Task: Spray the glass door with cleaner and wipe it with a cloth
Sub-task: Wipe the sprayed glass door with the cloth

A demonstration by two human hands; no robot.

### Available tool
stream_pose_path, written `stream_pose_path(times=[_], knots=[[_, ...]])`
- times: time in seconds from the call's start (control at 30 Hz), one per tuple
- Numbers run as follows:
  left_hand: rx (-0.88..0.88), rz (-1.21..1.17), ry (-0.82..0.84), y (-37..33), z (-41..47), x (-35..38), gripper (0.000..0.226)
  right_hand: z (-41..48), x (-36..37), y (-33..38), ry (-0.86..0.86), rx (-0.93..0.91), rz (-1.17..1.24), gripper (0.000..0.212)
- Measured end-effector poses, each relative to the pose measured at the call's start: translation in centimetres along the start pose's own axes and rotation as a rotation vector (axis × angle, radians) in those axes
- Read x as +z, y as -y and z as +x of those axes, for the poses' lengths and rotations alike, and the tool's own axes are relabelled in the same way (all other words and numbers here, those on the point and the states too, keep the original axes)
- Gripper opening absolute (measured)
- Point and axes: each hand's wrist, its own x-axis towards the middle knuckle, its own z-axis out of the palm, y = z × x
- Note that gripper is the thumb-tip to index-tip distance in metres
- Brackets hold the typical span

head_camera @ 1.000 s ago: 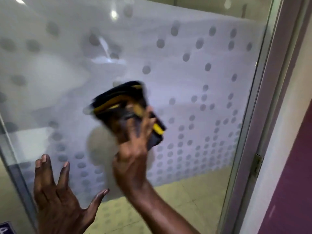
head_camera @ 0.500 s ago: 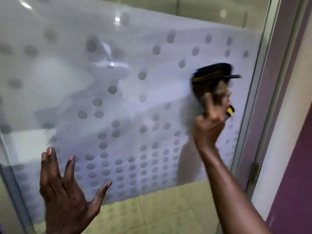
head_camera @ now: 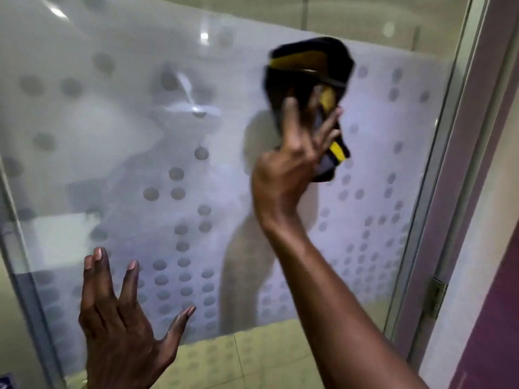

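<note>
Wiping step in hand. Right hand [head_camera: 292, 164], grip closed on bunched black-and-yellow cloth [head_camera: 306, 80], presses it to upper right of frosted dotted glass door [head_camera: 168, 153]. Left hand [head_camera: 120, 327] spread, empty. Next: firm strokes over unwiped areas.

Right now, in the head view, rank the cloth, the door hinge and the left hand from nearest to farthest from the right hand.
1. Cloth: held in the right hand, pressed to the glass door.
2. Left hand: lower left, fingers spread, empty.
3. Door hinge: lower right, on the frame.

The left hand and the hinge are close to call.
</note>
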Motion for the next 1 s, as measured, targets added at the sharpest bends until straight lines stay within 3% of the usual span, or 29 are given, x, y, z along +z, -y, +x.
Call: stream_pose_path(times=[0.1,0.2,0.3,0.37,0.5,0.67,0.87,1.0], knots=[[0.005,-0.015,-0.013,-0.3,-0.1,0.1,0.122,-6.3,2.4,3.2,0.232,-0.276,0.030,0.075],[-0.066,0.011,0.045,-0.6,0.0,0.4,0.104,-12.6,3.4,4.7,0.563,-0.600,-0.052,0.065],[-0.266,-0.023,0.159,-0.9,0.6,0.5,0.095,-14.6,3.5,4.4,0.645,-0.799,-0.186,0.058],[-0.187,-0.038,0.153,-0.8,0.2,0.3,0.108,-13.8,3.1,3.5,0.617,-0.821,-0.162,0.050],[-0.032,-0.014,-0.033,-0.9,-0.1,-0.3,0.115,-9.4,0.8,-0.1,0.512,-0.724,-0.128,0.057],[-0.009,-0.015,-0.029,-2.0,0.7,-0.5,0.115,0.8,-4.1,-6.6,0.192,-0.381,-0.170,0.087],[-0.011,-0.020,-0.007,-2.9,1.8,-0.8,0.111,9.9,-9.6,-12.3,-0.180,0.261,-0.220,0.081],[0.001,-0.021,0.002,-1.9,1.9,-1.0,0.115,11.3,-8.6,-11.5,-0.253,0.439,-0.198,0.077]])
